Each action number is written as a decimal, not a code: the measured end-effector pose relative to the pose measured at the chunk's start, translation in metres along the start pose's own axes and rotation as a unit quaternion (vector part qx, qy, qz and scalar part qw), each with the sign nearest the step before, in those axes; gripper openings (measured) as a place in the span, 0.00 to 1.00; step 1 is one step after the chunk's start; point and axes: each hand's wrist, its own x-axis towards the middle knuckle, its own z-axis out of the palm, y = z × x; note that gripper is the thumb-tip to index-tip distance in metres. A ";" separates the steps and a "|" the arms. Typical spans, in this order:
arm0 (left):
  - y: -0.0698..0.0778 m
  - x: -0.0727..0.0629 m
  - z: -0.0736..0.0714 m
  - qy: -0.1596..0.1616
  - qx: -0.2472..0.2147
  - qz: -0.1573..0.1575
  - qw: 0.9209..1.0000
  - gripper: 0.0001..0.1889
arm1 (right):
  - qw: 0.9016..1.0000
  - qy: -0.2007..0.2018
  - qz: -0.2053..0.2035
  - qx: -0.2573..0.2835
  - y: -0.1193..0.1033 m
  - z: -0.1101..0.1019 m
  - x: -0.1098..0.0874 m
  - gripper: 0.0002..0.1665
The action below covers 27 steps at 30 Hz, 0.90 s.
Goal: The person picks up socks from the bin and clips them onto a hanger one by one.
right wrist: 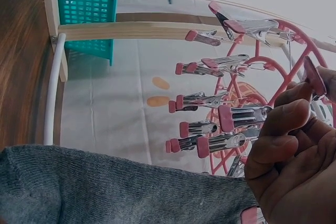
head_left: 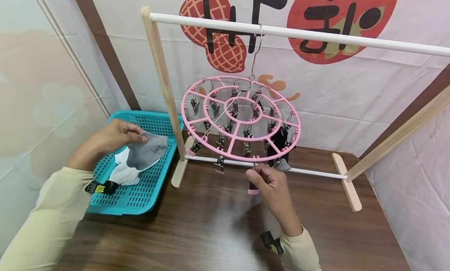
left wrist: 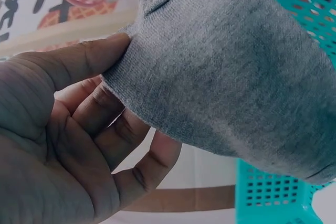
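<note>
My left hand (head_left: 112, 140) pinches a grey sock (head_left: 147, 150) by its edge, above the teal basket. In the left wrist view, thumb and fingertips grip the cuff of this sock (left wrist: 226, 72). At the front rim of a round pink clip hanger (head_left: 230, 144), my right hand (head_left: 272, 185) pinches a metal clip (head_left: 252, 187) with pink tips. The right wrist view shows that clip's pink tip (right wrist: 313, 77) by the fingers, and another grey sock (right wrist: 121, 187) hanging close beside the hand. A black sock (head_left: 279, 142) hangs behind the hanger's right side.
White cloth items (head_left: 124, 173) lie in the teal basket (head_left: 142, 208) at the left. A wooden stand (head_left: 159, 68) with a white top rod (head_left: 316, 35) carries the hanger by its hook. Several unoccupied clips dangle from the rings. A printed cloth hangs behind the brown table (head_left: 197, 232).
</note>
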 end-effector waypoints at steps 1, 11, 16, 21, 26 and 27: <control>0.002 -0.001 -0.001 -0.002 -0.003 0.001 1.000 0.12 | 1.000 0.001 0.000 0.000 0.000 0.000 0.000 0.10; 0.020 -0.012 -0.001 -0.003 -0.009 0.024 1.000 0.11 | 1.000 0.003 -0.003 0.002 0.003 0.000 -0.001 0.12; 0.027 -0.018 0.000 -0.006 -0.009 0.033 0.999 0.11 | 1.000 -0.002 -0.003 0.001 0.001 0.000 0.000 0.13; 0.036 -0.025 0.001 -0.005 -0.009 0.060 0.998 0.10 | 1.000 -0.003 -0.005 -0.004 0.001 0.000 0.000 0.14; 0.044 -0.031 0.003 -0.003 -0.012 0.088 0.996 0.08 | 1.000 -0.004 -0.008 -0.007 0.001 0.000 0.000 0.15; 0.046 -0.032 0.003 -0.002 -0.011 0.094 0.996 0.07 | 1.000 -0.004 -0.008 -0.008 0.001 0.000 -0.001 0.15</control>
